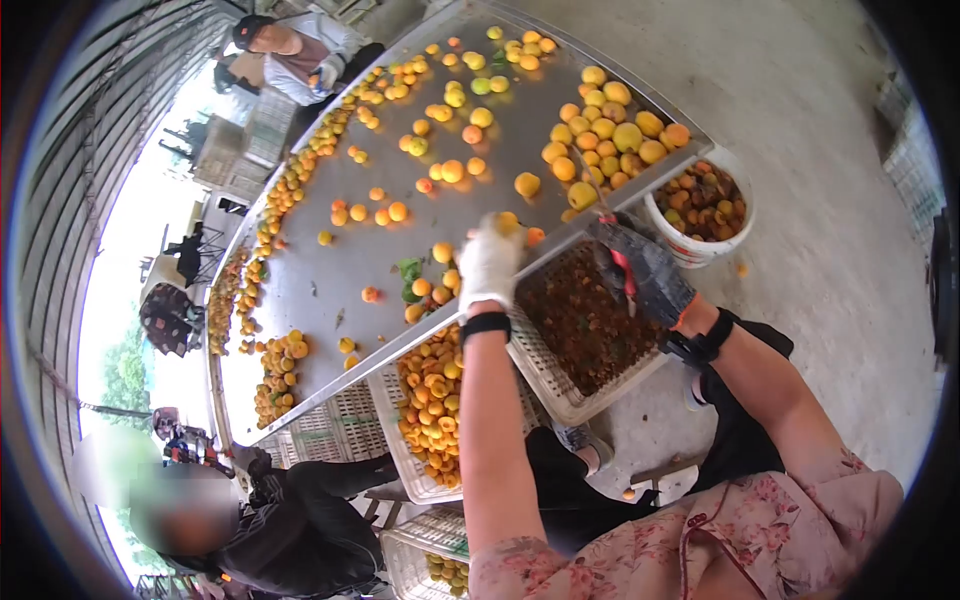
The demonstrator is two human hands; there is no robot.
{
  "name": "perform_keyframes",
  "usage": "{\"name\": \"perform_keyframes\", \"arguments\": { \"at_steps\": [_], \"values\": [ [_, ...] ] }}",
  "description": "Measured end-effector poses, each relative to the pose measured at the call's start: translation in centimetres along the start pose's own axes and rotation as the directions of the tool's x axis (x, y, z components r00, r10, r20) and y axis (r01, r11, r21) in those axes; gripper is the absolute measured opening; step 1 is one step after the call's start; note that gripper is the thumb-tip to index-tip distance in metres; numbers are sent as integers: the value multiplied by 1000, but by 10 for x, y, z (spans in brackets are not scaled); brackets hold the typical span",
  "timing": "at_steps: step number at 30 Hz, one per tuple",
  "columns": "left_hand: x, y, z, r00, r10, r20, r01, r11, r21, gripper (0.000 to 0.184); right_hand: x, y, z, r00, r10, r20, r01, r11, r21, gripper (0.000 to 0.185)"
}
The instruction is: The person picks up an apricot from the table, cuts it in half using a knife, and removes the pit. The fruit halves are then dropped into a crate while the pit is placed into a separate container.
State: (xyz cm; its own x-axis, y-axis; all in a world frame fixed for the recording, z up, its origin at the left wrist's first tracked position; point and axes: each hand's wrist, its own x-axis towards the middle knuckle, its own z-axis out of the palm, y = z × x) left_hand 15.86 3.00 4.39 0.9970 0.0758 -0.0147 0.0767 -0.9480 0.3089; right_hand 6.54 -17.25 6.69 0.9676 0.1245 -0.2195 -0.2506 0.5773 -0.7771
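Note:
My left hand, in a white glove and smeared by motion, is over the near edge of the metal table. A yellow apricot shows at its fingertips, and the fingers look closed around it. My right hand wears a dark grey glove and is closed on a red-handled tool with a thin tip pointing up toward the fruit; its exact kind is unclear. Below the hands sits a white crate of brown pits and scraps. Left of it, another crate holds halved apricots.
The tilted metal table carries scattered apricots, with a heap at its right corner. A white bucket with dark fruit waste stands at right. Co-workers are at the far side and lower left.

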Motion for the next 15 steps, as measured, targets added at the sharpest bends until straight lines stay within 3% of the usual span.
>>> {"name": "perform_keyframes", "arguments": {
  "at_steps": [2, 4, 6, 7, 8, 10, 12, 14, 15],
  "values": [
    [7, 9, 15, 995, -44, 86, 25, 978, 207, 46, 3, -5, 0, 1000, -16, 4, 16, 999, -36, 16],
    [14, -6, 24, 998, 64, 26, -67, 988, 141, 48, 9, -6, 4, 998, -27, 57, 29, 999, -41, 17],
    [-3, 7, 0, 999, 40, 1, -40, 997, 63, 44, 9, -3, 0, 999, -29, 24, 32, 994, -104, 17],
    [-11, 9, -11, 992, 30, -120, -79, 897, -434, 42, 8, -1, 0, 999, -37, 29, 39, 997, -66, 20],
    [-23, 11, -19, 978, -41, -204, -145, 567, -811, 41, 4, -3, 0, 999, -34, 8, 35, 997, -67, 20],
    [-60, 25, -40, 974, -60, -217, -203, 180, -962, 43, -1, -8, 4, 995, -25, 92, 32, 997, -74, 25],
    [-86, 34, -37, 966, -11, -260, -258, 104, -961, 45, -5, -1, 14, 994, -43, 98, 51, 996, -75, 24],
    [-111, 47, -35, 979, 88, -183, -198, 219, -955, 50, -6, 3, 17, 988, -43, 149, 56, 994, -89, 24],
    [-118, 48, -26, 970, 112, -215, -233, 192, -953, 47, -7, 5, 20, 995, -29, 97, 44, 987, -157, 24]
  ]
}}
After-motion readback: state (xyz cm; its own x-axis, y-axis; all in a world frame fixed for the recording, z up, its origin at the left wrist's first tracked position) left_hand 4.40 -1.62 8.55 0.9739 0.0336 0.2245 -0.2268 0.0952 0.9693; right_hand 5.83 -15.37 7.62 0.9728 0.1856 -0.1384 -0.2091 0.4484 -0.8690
